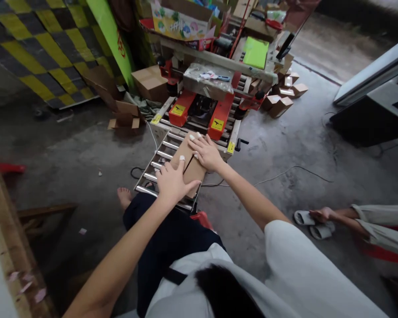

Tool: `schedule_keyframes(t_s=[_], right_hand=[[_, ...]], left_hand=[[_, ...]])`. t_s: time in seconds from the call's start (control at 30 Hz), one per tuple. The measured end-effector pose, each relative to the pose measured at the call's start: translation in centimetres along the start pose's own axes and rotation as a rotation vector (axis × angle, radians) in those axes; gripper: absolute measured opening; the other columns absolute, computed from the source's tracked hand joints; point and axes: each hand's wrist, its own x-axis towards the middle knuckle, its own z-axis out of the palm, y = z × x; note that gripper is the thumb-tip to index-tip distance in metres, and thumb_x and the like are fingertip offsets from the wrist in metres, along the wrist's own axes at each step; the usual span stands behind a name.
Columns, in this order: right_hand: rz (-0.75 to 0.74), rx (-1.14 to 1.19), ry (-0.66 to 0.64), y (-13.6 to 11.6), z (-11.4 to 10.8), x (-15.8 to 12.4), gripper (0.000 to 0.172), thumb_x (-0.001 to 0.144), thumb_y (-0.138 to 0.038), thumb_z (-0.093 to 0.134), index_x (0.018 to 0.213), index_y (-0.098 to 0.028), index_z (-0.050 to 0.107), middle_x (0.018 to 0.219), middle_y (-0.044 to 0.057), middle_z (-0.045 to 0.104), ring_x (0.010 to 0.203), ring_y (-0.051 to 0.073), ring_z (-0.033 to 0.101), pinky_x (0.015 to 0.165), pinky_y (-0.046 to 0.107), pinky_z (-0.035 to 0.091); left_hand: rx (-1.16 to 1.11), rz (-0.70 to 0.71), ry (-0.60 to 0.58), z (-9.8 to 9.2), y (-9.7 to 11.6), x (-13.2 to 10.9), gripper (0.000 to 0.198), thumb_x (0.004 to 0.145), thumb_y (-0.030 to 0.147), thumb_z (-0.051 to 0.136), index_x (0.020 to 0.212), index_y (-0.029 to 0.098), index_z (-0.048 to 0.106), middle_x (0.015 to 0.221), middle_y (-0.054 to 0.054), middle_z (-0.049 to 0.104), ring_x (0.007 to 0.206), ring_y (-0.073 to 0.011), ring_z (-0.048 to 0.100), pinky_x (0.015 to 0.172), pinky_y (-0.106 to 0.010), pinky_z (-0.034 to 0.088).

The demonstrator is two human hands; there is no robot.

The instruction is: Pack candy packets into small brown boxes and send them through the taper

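Observation:
A brown cardboard box lies on the metal roller conveyor before me, a dark seam running between its top flaps. My left hand rests on the near left part of the box with the fingers spread. Farther up, my right hand lies flat over the box's far right part, fingers stretched out. White coverings show on several fingertips. Just beyond the box stands a carton sealing machine with two red-orange guides at its mouth. Parts of the box top are hidden under both hands.
A printed carton and a bright green sheet sit on the machine. Small boxes lie on the floor at right, open cartons at left. A cable crosses the floor. Another person's hand is near white slippers.

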Motion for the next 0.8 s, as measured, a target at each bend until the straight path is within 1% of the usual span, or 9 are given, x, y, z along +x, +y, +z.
schedule_keyframes(t_s=[0.07,0.13,0.23,0.33,0.4,0.5,0.63,0.7,0.8], right_hand=[[0.133,-0.016,0.05,-1.6,0.2,-1.0,0.058,0.103,-0.032,0.032,0.157,-0.011,0.036,0.165,0.015,0.033,0.155,0.03,0.024,0.126,0.054,0.013],[0.221,0.008,0.067,-4.7,1.0,-3.2,0.066,0.102,-0.039,0.036,0.159,-0.006,0.029,0.167,0.02,0.023,0.156,0.034,0.019,0.124,0.058,0.016],[0.169,0.08,0.024,-8.7,1.9,-6.4,0.095,0.089,-0.066,0.052,0.16,-0.009,0.024,0.168,0.023,0.017,0.156,0.04,0.016,0.121,0.064,0.014],[0.08,0.116,-0.011,-9.5,1.9,-7.0,0.119,0.072,-0.08,0.063,0.16,-0.01,0.024,0.166,0.026,0.02,0.155,0.042,0.017,0.121,0.066,0.01],[0.004,0.124,-0.05,-8.2,1.6,-5.9,0.123,0.068,-0.079,0.068,0.16,-0.01,0.025,0.166,0.026,0.022,0.154,0.042,0.019,0.122,0.065,0.011],[-0.063,0.102,-0.107,-4.6,1.2,-2.8,0.124,0.064,-0.07,0.078,0.16,-0.01,0.027,0.166,0.026,0.022,0.154,0.044,0.02,0.121,0.067,0.012],[0.093,0.0,-0.116,1.4,0.5,4.2,0.112,0.074,-0.06,0.076,0.16,-0.008,0.027,0.166,0.029,0.018,0.154,0.046,0.016,0.12,0.066,0.012],[0.191,-0.027,-0.098,3.9,-0.6,7.9,0.1,0.082,-0.058,0.066,0.158,-0.005,0.029,0.164,0.032,0.019,0.153,0.047,0.016,0.117,0.065,0.017],[0.206,-0.023,-0.035,4.5,-2.3,10.8,0.082,0.089,-0.045,0.063,0.153,0.0,0.038,0.159,0.036,0.028,0.15,0.046,0.026,0.115,0.061,0.026]], left_hand=[[0.001,0.043,-0.017,-0.1,-0.2,-0.2,0.083,0.086,0.073,0.055,0.15,0.02,0.047,0.116,-0.026,0.058,0.106,-0.0429,0.059,0.085,-0.05,0.047],[-0.012,0.084,-0.07,-0.4,-1.4,0.0,0.062,0.097,0.058,0.045,0.149,0.025,0.05,0.115,-0.022,0.059,0.106,-0.0398,0.06,0.083,-0.047,0.049],[-0.077,0.122,-0.204,-1.3,-3.6,0.3,0.047,0.104,0.042,0.033,0.144,0.033,0.055,0.114,-0.016,0.06,0.108,-0.035,0.063,0.082,-0.043,0.052],[-0.11,0.12,-0.271,-1.8,-4.5,0.4,0.046,0.104,0.039,0.032,0.143,0.035,0.056,0.115,-0.015,0.061,0.107,-0.033,0.065,0.083,-0.043,0.054],[-0.112,0.074,-0.237,-1.6,-4.2,0.7,0.046,0.103,0.043,0.036,0.144,0.033,0.055,0.115,-0.016,0.061,0.105,-0.0341,0.066,0.082,-0.045,0.055],[-0.213,-0.009,-0.109,-0.4,-3.3,2.2,0.046,0.1,0.047,0.045,0.141,0.03,0.059,0.118,-0.017,0.061,0.109,-0.035,0.065,0.086,-0.048,0.055],[-0.603,0.001,0.075,1.5,-3.6,3.8,0.034,0.096,0.034,0.056,0.123,0.021,0.072,0.133,-0.016,0.059,0.122,-0.0287,0.061,0.099,-0.042,0.054],[-0.786,0.077,0.112,1.9,-4.6,2.3,0.034,0.095,0.031,0.058,0.124,0.017,0.07,0.135,-0.017,0.059,0.122,-0.0258,0.062,0.094,-0.036,0.057],[-0.903,0.136,0.156,1.6,-7.7,-4.3,0.034,0.096,0.034,0.057,0.124,0.019,0.068,0.133,-0.015,0.063,0.12,-0.0233,0.064,0.091,-0.034,0.059]])
